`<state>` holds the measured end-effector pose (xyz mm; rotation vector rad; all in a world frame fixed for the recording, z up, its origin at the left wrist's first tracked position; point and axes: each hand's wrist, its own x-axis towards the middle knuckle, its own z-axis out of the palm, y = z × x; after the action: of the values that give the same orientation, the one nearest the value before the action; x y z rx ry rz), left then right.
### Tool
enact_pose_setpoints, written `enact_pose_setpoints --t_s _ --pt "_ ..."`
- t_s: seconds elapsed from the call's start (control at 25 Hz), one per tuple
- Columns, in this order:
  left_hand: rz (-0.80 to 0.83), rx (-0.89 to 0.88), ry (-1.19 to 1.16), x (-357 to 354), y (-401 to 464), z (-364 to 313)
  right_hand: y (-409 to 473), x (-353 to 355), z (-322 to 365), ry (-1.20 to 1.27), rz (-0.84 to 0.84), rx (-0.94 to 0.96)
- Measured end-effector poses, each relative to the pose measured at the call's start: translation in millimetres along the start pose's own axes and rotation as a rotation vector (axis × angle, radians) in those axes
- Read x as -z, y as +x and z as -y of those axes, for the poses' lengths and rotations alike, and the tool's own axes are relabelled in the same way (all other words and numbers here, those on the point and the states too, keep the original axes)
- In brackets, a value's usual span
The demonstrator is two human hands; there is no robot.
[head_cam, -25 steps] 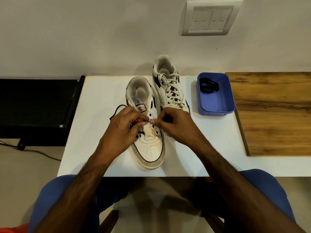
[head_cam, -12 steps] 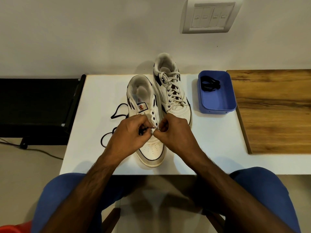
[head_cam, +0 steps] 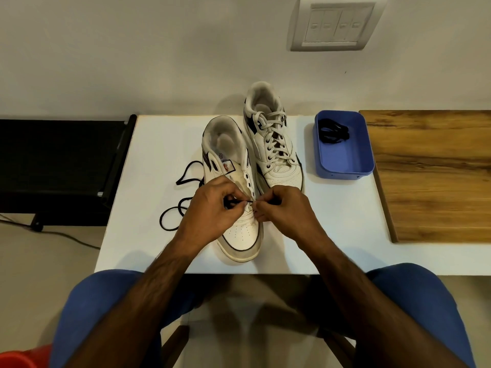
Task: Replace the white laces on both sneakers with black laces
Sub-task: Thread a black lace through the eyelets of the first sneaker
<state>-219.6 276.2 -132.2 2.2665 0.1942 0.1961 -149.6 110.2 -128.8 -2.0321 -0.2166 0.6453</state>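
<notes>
Two white sneakers stand on the white table (head_cam: 164, 144). The near sneaker (head_cam: 240, 235) has no white lace. A black lace (head_cam: 172, 216) trails in loops on the table to its left and leads up to its lowest eyelets. My left hand (head_cam: 212, 211) pinches the lace end over the shoe's vamp. My right hand (head_cam: 284, 208) pinches the lace at the right eyelet row, fingers curled. The far sneaker (head_cam: 273, 144) still carries its white lace, tied up.
A blue plastic tray (head_cam: 345, 166) right of the shoes holds another bundled black lace (head_cam: 332, 132). A wooden board (head_cam: 435, 176) lies at the far right. A black bench (head_cam: 53, 160) stands left of the table. A switch plate (head_cam: 334, 22) hangs on the wall.
Both hands slid down the near sneaker from mid-tongue to the lowest eyelets. More black lace loops now lie on the table at the left.
</notes>
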Motion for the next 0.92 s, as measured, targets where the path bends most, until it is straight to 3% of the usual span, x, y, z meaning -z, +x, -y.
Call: enact_pose_setpoints --t_s 0.52,0.92 --pt "0.060 -0.131 0.175 0.8 -1.2 2.2 0.7 6.9 -0.4 0.115 0.078 -0.013" --pt "0.005 -0.003 0.033 -2.4 2.1 8.3 5.3 21.0 -1.4 0.196 0.196 -0.034"
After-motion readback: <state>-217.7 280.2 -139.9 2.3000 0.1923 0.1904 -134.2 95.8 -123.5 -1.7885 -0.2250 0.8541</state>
